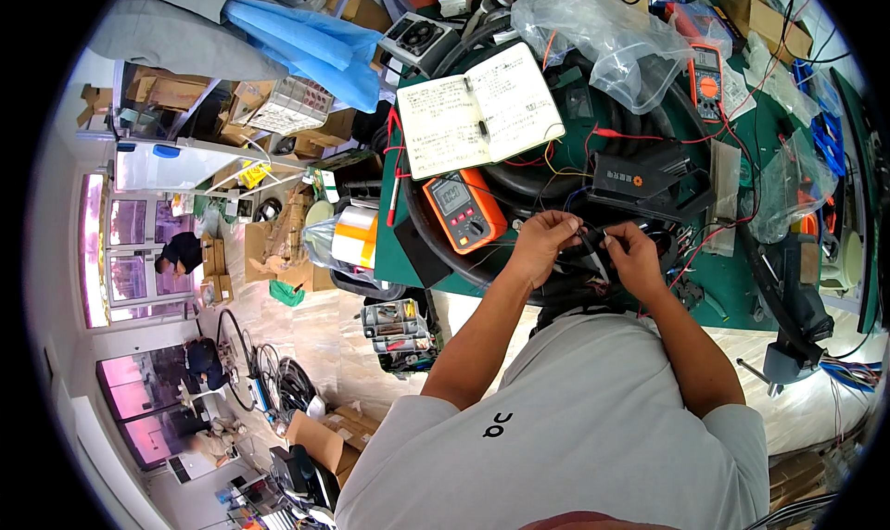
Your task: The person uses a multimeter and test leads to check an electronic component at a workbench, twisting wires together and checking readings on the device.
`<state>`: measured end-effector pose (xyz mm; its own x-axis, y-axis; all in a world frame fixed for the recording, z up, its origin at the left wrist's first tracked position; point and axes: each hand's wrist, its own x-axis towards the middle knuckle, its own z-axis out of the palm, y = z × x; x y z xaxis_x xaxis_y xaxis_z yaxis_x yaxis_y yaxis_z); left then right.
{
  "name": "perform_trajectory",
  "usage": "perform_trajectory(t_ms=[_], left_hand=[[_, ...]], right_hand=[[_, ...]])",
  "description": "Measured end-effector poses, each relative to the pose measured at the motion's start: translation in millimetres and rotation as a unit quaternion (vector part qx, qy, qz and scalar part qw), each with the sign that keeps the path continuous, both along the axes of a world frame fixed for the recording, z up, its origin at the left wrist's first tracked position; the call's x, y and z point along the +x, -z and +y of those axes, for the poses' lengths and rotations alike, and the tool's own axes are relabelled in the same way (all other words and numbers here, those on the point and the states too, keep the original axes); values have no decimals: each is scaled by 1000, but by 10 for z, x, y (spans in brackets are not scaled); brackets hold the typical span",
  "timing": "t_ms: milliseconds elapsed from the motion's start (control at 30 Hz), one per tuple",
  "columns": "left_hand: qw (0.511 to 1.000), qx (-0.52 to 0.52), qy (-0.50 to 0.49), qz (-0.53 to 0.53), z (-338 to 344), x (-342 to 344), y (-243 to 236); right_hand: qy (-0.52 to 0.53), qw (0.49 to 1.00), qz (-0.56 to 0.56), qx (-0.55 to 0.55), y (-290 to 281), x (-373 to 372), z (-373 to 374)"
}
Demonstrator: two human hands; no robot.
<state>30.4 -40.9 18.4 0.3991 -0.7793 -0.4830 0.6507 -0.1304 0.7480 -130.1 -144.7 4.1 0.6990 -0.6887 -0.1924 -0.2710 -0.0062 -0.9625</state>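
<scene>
Both my hands are together at the front edge of the green work table (394,257), over a bundle of black cables. My left hand (547,245) is closed in a pinch on a thin black wire (582,235). Fingertips of my right hand (636,259) are pressed together on the same dark wiring, just right of the left ones. Between the hands hangs a light grey strip (595,258), whose kind I cannot make out. An orange multimeter (464,210) lies left of my left hand. Behind my right hand is a black box-shaped device (640,185) with wires at its side.
An open notebook (482,113) with a pen rests on thick black cables. A second multimeter (706,81) lies at the back right, near clear plastic bags (603,34). A bench vise (797,331) is at the right. A tool organizer (399,331) stands below the table's left side.
</scene>
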Motion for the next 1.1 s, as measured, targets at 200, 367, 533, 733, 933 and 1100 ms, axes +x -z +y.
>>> perform_trajectory(t_ms=[200, 367, 533, 733, 933, 1100], left_hand=[[1000, 3, 5, 0, -5, -3, -7], [1000, 0, 5, 0, -12, -2, -5], [1000, 1, 2, 4, -12, -2, 15], [1000, 4, 0, 9, -23, -4, -17], [1000, 12, 5, 4, -37, 7, -16], [1000, 11, 2, 2, -56, 2, -6]], right_hand=[[-2, 1000, 3, -10, 3, 6, -4], [-4, 1000, 14, -19, 41, 3, -15], [-1, 1000, 5, -3, 65, 0, -17], [10, 1000, 4, 14, 37, 10, -15], [17, 1000, 4, 15, 18, 15, -26], [16, 1000, 3, 13, 44, 8, -52]])
